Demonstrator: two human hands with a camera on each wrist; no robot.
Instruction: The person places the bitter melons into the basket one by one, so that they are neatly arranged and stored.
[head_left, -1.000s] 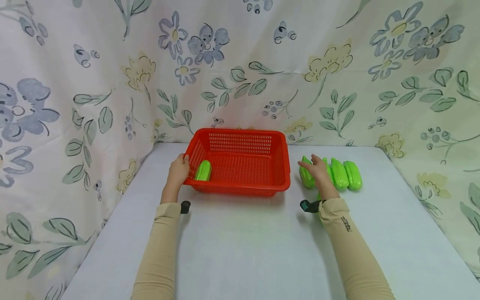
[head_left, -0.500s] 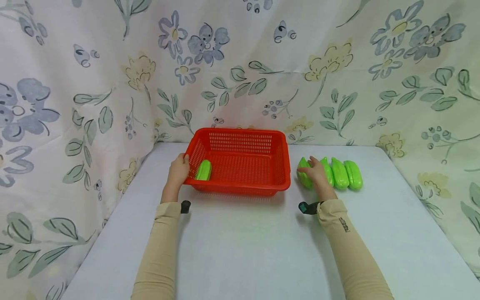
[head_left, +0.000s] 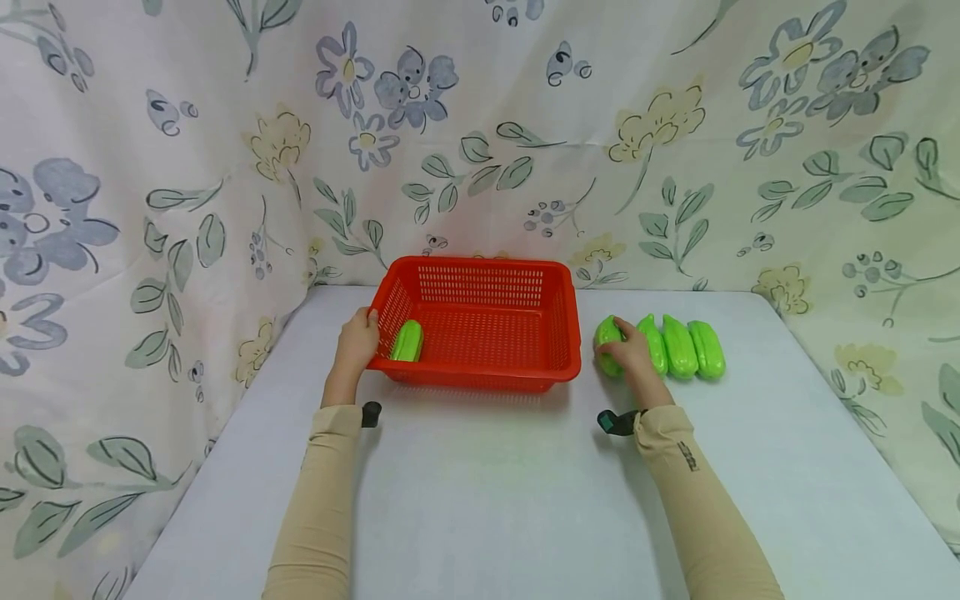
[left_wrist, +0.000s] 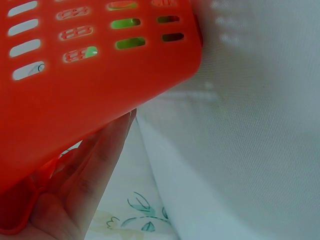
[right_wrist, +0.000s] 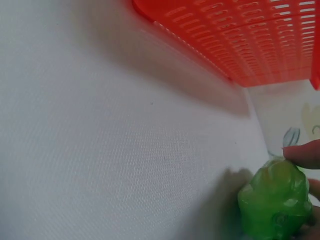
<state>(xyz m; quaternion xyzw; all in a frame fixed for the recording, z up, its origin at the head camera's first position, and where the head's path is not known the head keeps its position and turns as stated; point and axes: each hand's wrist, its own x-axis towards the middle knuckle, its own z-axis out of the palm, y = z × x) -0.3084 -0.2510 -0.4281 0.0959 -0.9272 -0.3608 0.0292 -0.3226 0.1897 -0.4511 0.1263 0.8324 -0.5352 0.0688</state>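
Observation:
A red plastic basket [head_left: 480, 377] with slotted walls stands on the table; one green, ridged, gourd-like vegetable [head_left: 408, 342] lies inside at its left end. My left hand [head_left: 358, 337] grips the basket's left rim, its fingers reaching under the rim in the left wrist view. To the right of the basket, my right hand [head_left: 633, 350] holds the leftmost gourd-like vegetable [right_wrist: 274, 200] of the row, thumb on one side and fingers on the other. That vegetable appears to rest on the table, and the hand partly covers it in the head view.
Three more green gourd-like vegetables [head_left: 680, 348] lie side by side just right of my right hand. A flowered cloth [head_left: 480, 133] hangs behind the white table [head_left: 487, 492]. Dark wrist camera mounts [head_left: 617, 422] jut out below the hands.
My right hand has shifted slightly left and down onto the leftmost vegetable, and its fingers have closed around it. The left hand and the basket have stayed put.

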